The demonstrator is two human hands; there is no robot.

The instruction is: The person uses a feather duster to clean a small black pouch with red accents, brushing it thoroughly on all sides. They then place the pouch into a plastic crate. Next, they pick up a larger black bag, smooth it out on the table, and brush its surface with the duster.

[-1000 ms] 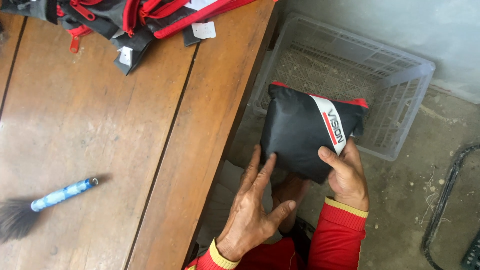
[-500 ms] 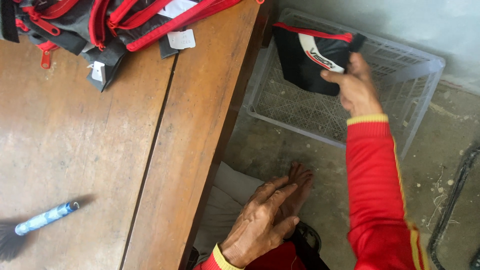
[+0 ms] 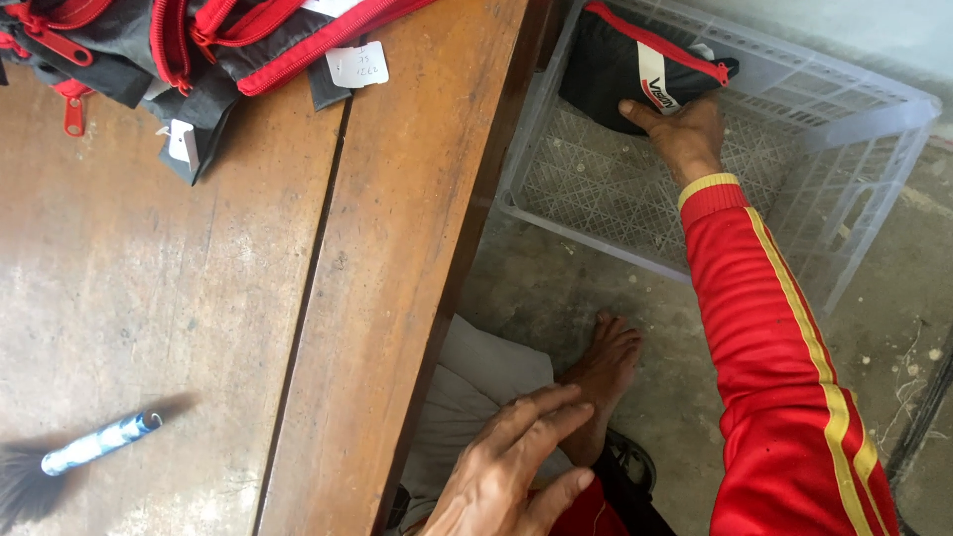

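Note:
My right hand [image 3: 685, 134], in a red sleeve with yellow stripes, reaches into a pale plastic crate [image 3: 854, 149] on the floor. It presses on a folded black pouch with red trim and a white stripe [image 3: 620, 65] that lies in the crate's far left corner; thumb and fingers rest against the pouch. My left hand [image 3: 511, 471] hovers low near my lap with its fingers spread, holding nothing, just right of the wooden table's edge [image 3: 397, 328].
A heap of black and red zipped bags with white paper tags [image 3: 189, 45] lies at the table's far left. A small brush with a blue and white handle [image 3: 84, 452] lies near the front left. My bare foot [image 3: 606, 372] rests on the concrete floor.
My right hand carried the black pouch from in front of me out to the crate and set it down inside. My left hand let go and dropped towards my lap.

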